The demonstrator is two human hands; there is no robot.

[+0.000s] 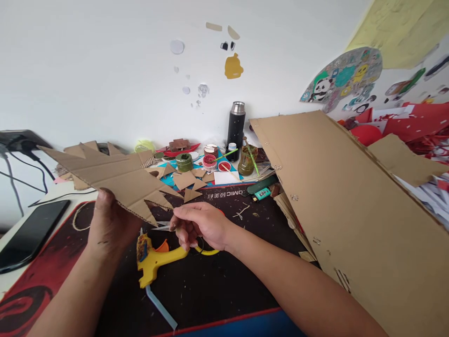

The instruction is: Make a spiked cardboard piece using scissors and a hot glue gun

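My left hand grips a brown corrugated cardboard piece from below, thumb along its near edge. The piece has a jagged edge of pointed teeth and is held tilted above the mat. My right hand has its thumb and forefinger closed at one tooth of that cardboard, the other fingers curled. Behind and below this hand are scissors, with blades showing to its left and a yellow handle under it; the middle is hidden. A yellow glue gun with a bluish glue stick lies below the cardboard.
A large cardboard sheet leans on the right. Toward the wall are a black thermos, a glass jar, paint pots and cardboard scraps. A green lighter lies on the dark mat; a phone lies left.
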